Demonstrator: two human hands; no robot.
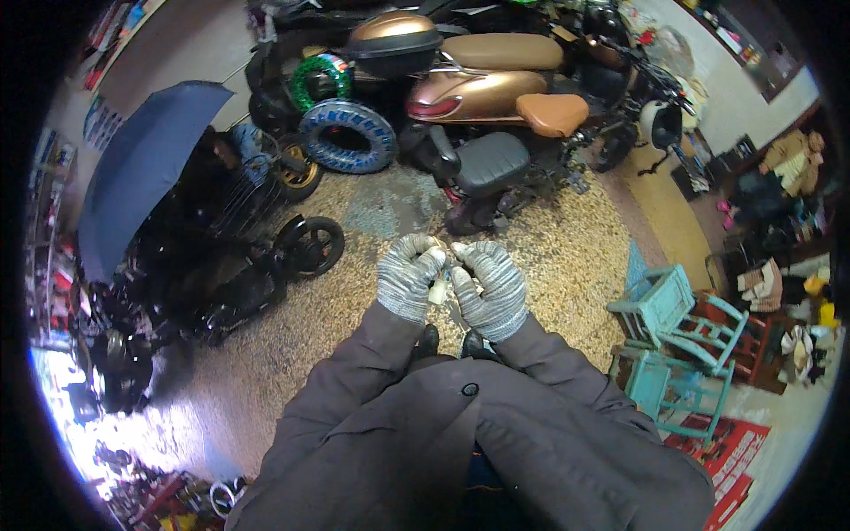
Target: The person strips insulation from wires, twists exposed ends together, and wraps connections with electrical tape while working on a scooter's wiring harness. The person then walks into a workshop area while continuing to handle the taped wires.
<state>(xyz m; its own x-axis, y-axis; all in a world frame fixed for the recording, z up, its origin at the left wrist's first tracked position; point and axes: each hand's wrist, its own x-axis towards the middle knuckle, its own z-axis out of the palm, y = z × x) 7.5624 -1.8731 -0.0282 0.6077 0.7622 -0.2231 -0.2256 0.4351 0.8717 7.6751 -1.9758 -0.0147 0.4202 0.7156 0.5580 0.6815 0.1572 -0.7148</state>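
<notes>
Both of my hands wear grey knitted gloves with pale fingertips and are raised together in front of me above the floor. The fingers of my left hand (pixel 406 276) are closed in a pinch. My right hand (pixel 492 288) is pinched too, its fingertips close to the left ones. What the fingertips hold is too small to make out. A small whitish piece (pixel 437 292) shows between the hands, just below the left fingers; its kind is unclear. My shoes (pixel 474 342) show below the hands.
Ahead stand a bronze scooter (pixel 469 93) and a black scooter seat (pixel 491 164). A wrapped tyre (pixel 348 135) leans beside them. Left are a dark scooter with a small wheel (pixel 310 247) and a blue umbrella (pixel 150 168). Turquoise chairs (pixel 660 305) stand at the right on the speckled floor (pixel 354 327).
</notes>
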